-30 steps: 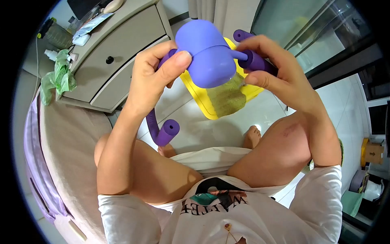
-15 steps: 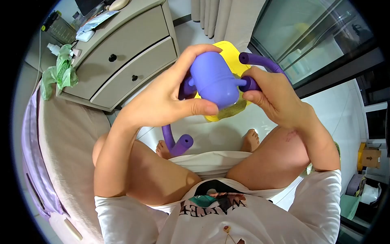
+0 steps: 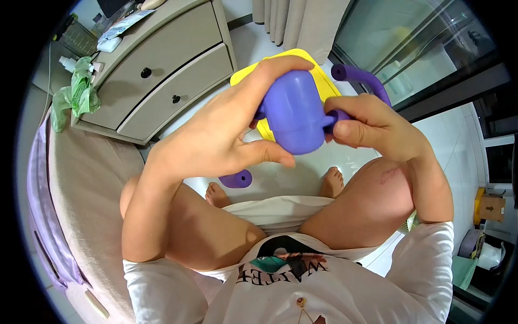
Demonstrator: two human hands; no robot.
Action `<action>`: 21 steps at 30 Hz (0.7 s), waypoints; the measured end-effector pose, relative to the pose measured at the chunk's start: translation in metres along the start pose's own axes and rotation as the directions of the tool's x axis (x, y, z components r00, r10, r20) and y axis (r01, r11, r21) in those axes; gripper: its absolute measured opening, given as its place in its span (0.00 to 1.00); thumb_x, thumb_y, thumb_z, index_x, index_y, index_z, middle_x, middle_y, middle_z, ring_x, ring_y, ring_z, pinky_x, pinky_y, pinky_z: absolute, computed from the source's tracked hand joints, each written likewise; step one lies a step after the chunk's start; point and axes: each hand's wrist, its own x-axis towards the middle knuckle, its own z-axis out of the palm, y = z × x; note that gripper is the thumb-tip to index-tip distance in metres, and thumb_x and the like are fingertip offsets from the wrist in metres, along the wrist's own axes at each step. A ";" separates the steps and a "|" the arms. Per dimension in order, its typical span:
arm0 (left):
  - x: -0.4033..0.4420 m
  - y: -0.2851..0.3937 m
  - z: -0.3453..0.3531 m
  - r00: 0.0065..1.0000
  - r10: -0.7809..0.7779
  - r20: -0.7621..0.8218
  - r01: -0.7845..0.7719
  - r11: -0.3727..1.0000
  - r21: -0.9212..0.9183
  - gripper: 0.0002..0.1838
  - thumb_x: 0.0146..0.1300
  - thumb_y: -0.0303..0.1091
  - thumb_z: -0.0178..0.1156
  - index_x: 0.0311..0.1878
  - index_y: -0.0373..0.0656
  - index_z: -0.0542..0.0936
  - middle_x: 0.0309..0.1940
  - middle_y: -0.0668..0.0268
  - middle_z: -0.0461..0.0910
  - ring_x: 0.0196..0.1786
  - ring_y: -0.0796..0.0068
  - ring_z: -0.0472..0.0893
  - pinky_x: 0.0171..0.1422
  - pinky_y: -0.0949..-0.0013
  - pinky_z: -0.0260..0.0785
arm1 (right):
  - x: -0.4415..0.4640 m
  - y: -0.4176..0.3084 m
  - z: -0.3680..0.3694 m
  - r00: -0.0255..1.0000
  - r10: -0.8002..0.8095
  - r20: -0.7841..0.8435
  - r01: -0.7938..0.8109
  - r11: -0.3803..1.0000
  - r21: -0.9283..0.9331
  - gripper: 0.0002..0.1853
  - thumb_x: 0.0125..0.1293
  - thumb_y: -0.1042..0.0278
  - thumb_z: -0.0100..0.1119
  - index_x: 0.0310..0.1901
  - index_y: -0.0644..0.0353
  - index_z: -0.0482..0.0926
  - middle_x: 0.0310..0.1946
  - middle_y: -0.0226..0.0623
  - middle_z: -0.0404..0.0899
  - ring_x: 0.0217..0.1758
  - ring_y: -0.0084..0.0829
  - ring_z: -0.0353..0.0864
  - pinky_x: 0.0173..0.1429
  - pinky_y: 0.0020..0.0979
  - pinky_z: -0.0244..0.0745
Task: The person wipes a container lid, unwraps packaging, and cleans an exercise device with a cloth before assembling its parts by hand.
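Note:
A purple exerciser (image 3: pixel 295 110) with a smooth, rounded plastic hub is held up in front of my knees. My left hand (image 3: pixel 226 127) curves round the hub, thumb along its lower edge and index finger over the top; its other fingers are hidden behind. At the hub's right side, my right hand (image 3: pixel 372 124) is closed on the base of a dark purple foam-covered arm, thumb and fingers gripping it. That arm's curved foam end (image 3: pixel 361 77) sticks up beyond my right hand. Another foam end (image 3: pixel 236 179) shows below my left wrist.
Behind the hub is a yellow flat thing (image 3: pixel 324 81) with rounded corners, partly hidden. A dresser (image 3: pixel 178 59) with black knobs stands left, a green plastic bag (image 3: pixel 83 89) at its corner. A cushioned seat (image 3: pixel 91 189) is at my left, a glass door (image 3: pixel 399 48) at right.
The hub has moved slightly right and toward me and turned more upright. The lower foam end has swung up, so less of it shows. More of the yellow thing shows at the left.

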 end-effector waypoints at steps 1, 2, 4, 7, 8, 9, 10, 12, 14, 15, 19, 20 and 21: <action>0.000 0.000 -0.002 0.999 0.042 -0.028 -0.040 0.998 0.054 0.51 0.37 0.29 0.73 0.66 0.45 0.56 0.52 0.61 0.66 0.51 0.68 0.70 0.56 0.67 0.64 | 0.002 -0.001 0.000 0.997 -0.046 -0.062 0.040 0.995 -0.087 0.24 0.64 0.48 0.54 0.42 0.66 0.74 0.24 0.30 0.72 0.26 0.20 0.66 0.30 0.21 0.60; 0.001 0.003 -0.002 0.999 0.039 -0.032 -0.038 0.998 0.054 0.51 0.37 0.29 0.73 0.66 0.45 0.56 0.52 0.61 0.66 0.51 0.68 0.70 0.56 0.67 0.64 | 0.004 -0.002 -0.001 0.988 -0.098 -0.118 0.076 0.981 -0.176 0.23 0.64 0.48 0.54 0.43 0.66 0.74 0.25 0.31 0.72 0.27 0.20 0.66 0.31 0.21 0.61; 0.004 0.011 -0.003 0.991 -0.095 -0.099 0.090 0.995 -0.050 0.49 0.35 0.29 0.73 0.64 0.45 0.60 0.51 0.63 0.68 0.50 0.71 0.71 0.55 0.69 0.65 | 0.009 0.000 0.000 0.957 -0.221 -0.188 0.152 0.933 -0.325 0.21 0.64 0.51 0.55 0.43 0.65 0.73 0.27 0.36 0.73 0.28 0.28 0.69 0.33 0.26 0.64; 0.011 0.001 0.009 0.949 -0.130 -0.286 0.121 0.991 -0.048 0.45 0.35 0.31 0.72 0.62 0.45 0.63 0.49 0.64 0.70 0.50 0.74 0.71 0.54 0.71 0.65 | 0.015 0.005 0.007 0.841 -0.448 -0.303 0.229 0.802 -0.551 0.20 0.61 0.54 0.58 0.43 0.63 0.73 0.30 0.42 0.75 0.31 0.38 0.73 0.36 0.31 0.68; 0.012 0.000 0.010 0.949 -0.130 -0.287 0.121 0.991 -0.049 0.45 0.35 0.31 0.72 0.62 0.45 0.63 0.49 0.64 0.70 0.50 0.74 0.71 0.54 0.71 0.65 | 0.016 0.006 0.008 0.763 -0.543 -0.351 0.239 0.742 -0.627 0.20 0.59 0.54 0.60 0.45 0.62 0.73 0.31 0.42 0.76 0.33 0.40 0.75 0.37 0.31 0.69; 0.014 -0.001 0.010 0.931 -0.167 -0.324 0.129 0.982 -0.135 0.42 0.37 0.33 0.71 0.60 0.45 0.65 0.48 0.64 0.70 0.50 0.74 0.71 0.54 0.71 0.65 | 0.016 0.004 0.007 0.763 -0.543 -0.350 0.239 0.741 -0.628 0.20 0.59 0.54 0.60 0.45 0.62 0.73 0.31 0.42 0.76 0.33 0.40 0.75 0.37 0.31 0.69; 0.015 -0.002 0.010 0.911 -0.206 -0.357 0.133 0.967 -0.219 0.40 0.39 0.35 0.70 0.59 0.44 0.66 0.48 0.64 0.71 0.50 0.74 0.72 0.55 0.71 0.65 | 0.016 0.003 0.004 0.736 -0.597 -0.319 0.151 0.604 -0.783 0.21 0.56 0.54 0.61 0.46 0.60 0.73 0.33 0.40 0.77 0.35 0.40 0.76 0.37 0.32 0.70; 0.016 -0.001 0.007 0.901 -0.230 -0.369 0.136 0.955 -0.265 0.39 0.40 0.38 0.72 0.57 0.42 0.66 0.45 0.64 0.72 0.47 0.74 0.73 0.52 0.70 0.66 | 0.017 0.003 0.000 0.712 -0.647 -0.274 0.052 0.438 -0.898 0.23 0.54 0.54 0.63 0.47 0.58 0.73 0.35 0.39 0.78 0.37 0.40 0.78 0.38 0.33 0.71; 0.016 -0.001 0.005 0.890 -0.258 -0.377 0.138 0.939 -0.315 0.38 0.41 0.42 0.73 0.55 0.40 0.66 0.42 0.63 0.74 0.45 0.74 0.75 0.50 0.70 0.68 | 0.017 0.006 -0.003 0.642 -0.723 -0.256 -0.084 0.265 -0.960 0.22 0.52 0.54 0.63 0.47 0.55 0.74 0.34 0.34 0.77 0.35 0.38 0.78 0.36 0.34 0.72; 0.016 -0.002 0.005 0.892 -0.258 -0.372 0.144 0.941 -0.306 0.38 0.41 0.42 0.73 0.55 0.40 0.66 0.42 0.63 0.74 0.45 0.74 0.75 0.50 0.70 0.68 | 0.016 0.007 -0.001 0.643 -0.722 -0.256 -0.084 0.265 -0.961 0.22 0.52 0.54 0.63 0.47 0.55 0.74 0.34 0.34 0.77 0.35 0.38 0.78 0.36 0.34 0.72; 0.013 0.000 0.007 0.897 -0.327 -0.297 0.223 0.916 -0.335 0.38 0.42 0.43 0.73 0.55 0.40 0.66 0.43 0.62 0.73 0.45 0.74 0.75 0.50 0.70 0.68 | 0.010 0.008 0.008 0.712 -0.619 -0.331 -0.182 0.293 -0.939 0.22 0.51 0.52 0.62 0.45 0.53 0.74 0.30 0.31 0.74 0.31 0.35 0.77 0.31 0.33 0.72; 0.013 0.000 0.007 0.897 -0.328 -0.297 0.223 0.915 -0.335 0.38 0.42 0.43 0.73 0.55 0.40 0.66 0.43 0.62 0.73 0.45 0.74 0.75 0.50 0.70 0.68 | 0.010 0.009 0.009 0.718 -0.613 -0.329 -0.189 0.283 -0.940 0.21 0.51 0.52 0.62 0.45 0.53 0.74 0.28 0.31 0.72 0.30 0.34 0.77 0.30 0.33 0.72; 0.014 0.000 0.006 0.896 -0.327 -0.300 0.221 0.915 -0.339 0.38 0.42 0.43 0.73 0.55 0.40 0.66 0.43 0.62 0.73 0.45 0.74 0.75 0.50 0.70 0.68 | 0.010 0.008 0.009 0.719 -0.612 -0.328 -0.188 0.282 -0.941 0.21 0.51 0.52 0.62 0.45 0.53 0.74 0.28 0.31 0.72 0.30 0.34 0.77 0.30 0.33 0.72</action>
